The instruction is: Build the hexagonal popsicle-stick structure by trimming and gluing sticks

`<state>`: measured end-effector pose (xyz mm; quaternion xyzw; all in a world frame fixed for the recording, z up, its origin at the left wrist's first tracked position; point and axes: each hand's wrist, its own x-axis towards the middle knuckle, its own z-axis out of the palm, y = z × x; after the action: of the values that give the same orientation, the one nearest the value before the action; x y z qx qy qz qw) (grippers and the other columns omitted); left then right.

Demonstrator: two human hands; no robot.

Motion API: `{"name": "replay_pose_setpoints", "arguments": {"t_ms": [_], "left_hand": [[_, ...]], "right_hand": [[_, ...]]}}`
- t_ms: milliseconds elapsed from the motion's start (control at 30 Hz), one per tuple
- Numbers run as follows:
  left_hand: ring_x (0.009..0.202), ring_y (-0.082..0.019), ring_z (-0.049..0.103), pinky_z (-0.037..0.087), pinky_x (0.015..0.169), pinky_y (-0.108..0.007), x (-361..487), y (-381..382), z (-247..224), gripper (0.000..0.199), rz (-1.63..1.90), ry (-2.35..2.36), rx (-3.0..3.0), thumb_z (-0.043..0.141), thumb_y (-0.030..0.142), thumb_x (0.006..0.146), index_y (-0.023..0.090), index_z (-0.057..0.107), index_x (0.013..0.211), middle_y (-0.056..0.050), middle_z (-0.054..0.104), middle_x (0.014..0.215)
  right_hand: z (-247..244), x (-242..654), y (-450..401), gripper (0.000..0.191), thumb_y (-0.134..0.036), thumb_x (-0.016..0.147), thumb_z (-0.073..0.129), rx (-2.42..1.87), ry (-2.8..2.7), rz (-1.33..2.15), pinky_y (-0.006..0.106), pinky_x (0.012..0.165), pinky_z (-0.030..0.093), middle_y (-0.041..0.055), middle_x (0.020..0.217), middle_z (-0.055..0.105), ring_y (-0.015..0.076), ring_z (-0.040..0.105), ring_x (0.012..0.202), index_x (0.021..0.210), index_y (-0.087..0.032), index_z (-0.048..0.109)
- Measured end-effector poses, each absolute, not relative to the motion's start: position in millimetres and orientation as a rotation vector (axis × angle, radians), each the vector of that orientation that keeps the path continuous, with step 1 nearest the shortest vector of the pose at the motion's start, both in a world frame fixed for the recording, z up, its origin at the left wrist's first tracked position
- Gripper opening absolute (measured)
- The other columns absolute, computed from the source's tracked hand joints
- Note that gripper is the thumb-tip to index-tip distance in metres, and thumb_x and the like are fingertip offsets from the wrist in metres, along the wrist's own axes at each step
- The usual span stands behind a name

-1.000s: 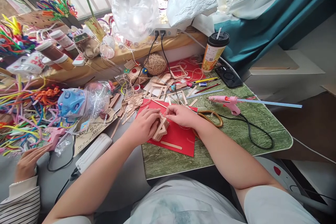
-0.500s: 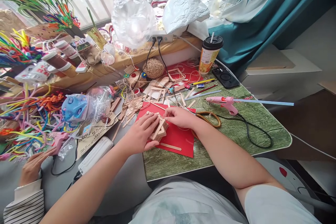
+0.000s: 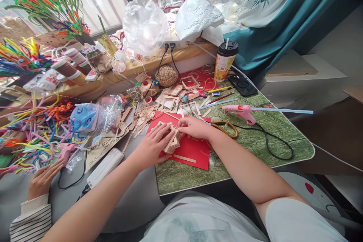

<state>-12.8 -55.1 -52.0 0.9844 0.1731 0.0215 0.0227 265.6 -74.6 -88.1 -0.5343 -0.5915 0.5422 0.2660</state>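
On a red sheet (image 3: 197, 155) rests a small stack of glued craft sticks (image 3: 173, 144), built up in layers into an angular frame. My left hand (image 3: 151, 141) lies over its left side, fingers across the top and thumb low at the near edge, steadying it. Close against the stack's right side, my right hand (image 3: 194, 126) is closed in a pinch on thin twine (image 3: 200, 138), which shows faintly below the hand; the fingertips are partly hidden. One loose craft stick (image 3: 185, 158) lies on the sheet in front of the stack.
Scissors (image 3: 227, 128) and a pink glue gun (image 3: 245, 112) lie to the right, near a phone (image 3: 243, 85) and a lidded cup (image 3: 225, 62). Behind are loose sticks and a twine ball (image 3: 167, 75). Another person's hand (image 3: 42, 179) rests at left by another pink glue gun (image 3: 66, 153).
My left thumb has drawn in toward the stack, and the stack has tilted slightly. My right hand barely moves. The other person's hand appears slightly farther right as the view shifts.
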Motion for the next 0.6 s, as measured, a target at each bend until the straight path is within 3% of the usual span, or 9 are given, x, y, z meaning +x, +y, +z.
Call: {"name": "replay_pose_setpoints", "arguments": {"t_ms": [100, 200, 300, 467, 600], "left_hand": [[0.167, -0.036, 0.028, 0.021, 0.138, -0.060, -15, -54, -53, 0.084, 0.117, 0.518, 2.963, 0.052, 0.063, 0.105, 0.021, 0.027, 0.173, -0.016, 0.031, 0.178], [0.165, -0.030, 0.033, 0.025, 0.138, -0.056, -15, -53, -52, 0.062, 0.196, 0.644, 2.798, 0.035, 0.046, 0.114, 0.024, 0.033, 0.171, -0.010, 0.039, 0.176], [0.160, -0.028, 0.043, 0.037, 0.133, -0.053, -11, -52, -49, 0.053, 0.240, 0.845, 2.602, 0.035, 0.039, 0.114, 0.026, 0.045, 0.164, -0.009, 0.051, 0.168], [0.138, -0.026, 0.064, 0.053, 0.119, -0.049, 0, -46, -49, 0.041, 0.407, 0.974, 2.400, 0.038, 0.034, 0.113, 0.024, 0.068, 0.139, -0.009, 0.069, 0.145], [0.130, -0.025, 0.066, 0.056, 0.114, -0.047, 2, -49, -52, 0.035, 0.572, 1.050, 2.409, 0.039, 0.031, 0.112, 0.021, 0.071, 0.116, -0.012, 0.068, 0.136]], "right_hand": [[-91, 266, -73, 0.011, -0.032, 0.100, 0.066, -1.420, -1.534, 1.544, 0.021, 0.062, 0.052, 0.0017, 0.085, 0.075, 0.0134, 0.068, 0.072, 0.097, -0.022, 0.065], [-89, 265, -73, 0.010, -0.030, 0.100, 0.067, -1.406, -1.489, 1.579, 0.020, 0.061, 0.053, 0.0020, 0.085, 0.073, 0.0137, 0.070, 0.074, 0.095, -0.021, 0.063], [-88, 264, -73, 0.011, -0.030, 0.098, 0.069, -1.391, -1.457, 1.601, 0.020, 0.061, 0.055, 0.0021, 0.085, 0.072, 0.0150, 0.071, 0.078, 0.094, -0.021, 0.063], [-94, 264, -73, 0.013, -0.032, 0.098, 0.070, -1.397, -1.447, 1.590, 0.022, 0.060, 0.055, 0.0015, 0.080, 0.071, 0.0142, 0.068, 0.069, 0.094, -0.021, 0.064], [-98, 265, -73, 0.013, -0.033, 0.098, 0.070, -1.411, -1.463, 1.565, 0.023, 0.061, 0.054, 0.0015, 0.082, 0.073, 0.0129, 0.066, 0.065, 0.095, -0.021, 0.064]]}}
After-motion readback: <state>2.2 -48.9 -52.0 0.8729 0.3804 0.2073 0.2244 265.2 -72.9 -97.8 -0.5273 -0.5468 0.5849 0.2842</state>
